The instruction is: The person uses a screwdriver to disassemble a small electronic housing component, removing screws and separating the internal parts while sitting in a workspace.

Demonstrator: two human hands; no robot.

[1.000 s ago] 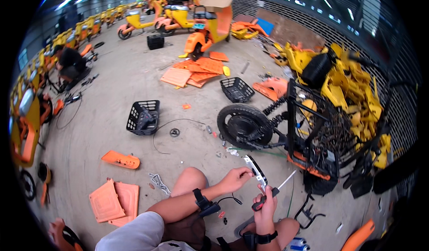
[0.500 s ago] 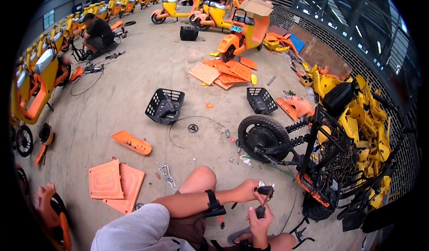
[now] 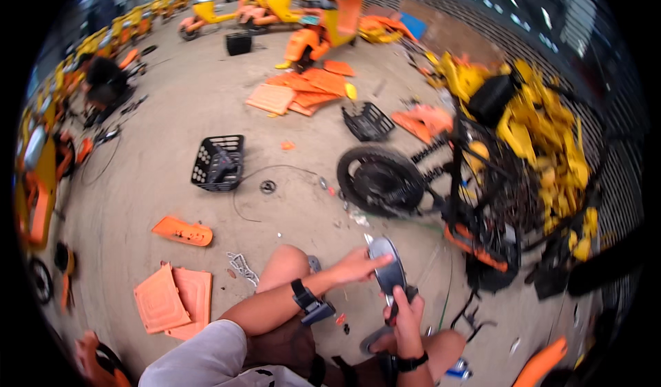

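My left hand (image 3: 359,264) grips the upper part of a dark grey, rounded oblong piece (image 3: 392,275), its smooth face turned up toward me. Below it, my right hand (image 3: 407,311) is closed round a black-handled tool that looks like a screwdriver (image 3: 392,312). The fingers of that hand reach up to the lower end of the grey piece. Motion blur and my fingers hide the tool's tip. Both hands are above my bent legs.
On the right stands a stripped scooter frame with its wheel (image 3: 382,182), beside a heap of yellow panels (image 3: 547,139). A black basket (image 3: 219,163) holds a dark power tool. Orange panels (image 3: 162,297) lie at left. A person (image 3: 105,84) crouches farther back.
The view has swung to the right. The grey piece has been turned so its broad smooth face shows, where before it was edge-on. Both hands keep their hold.
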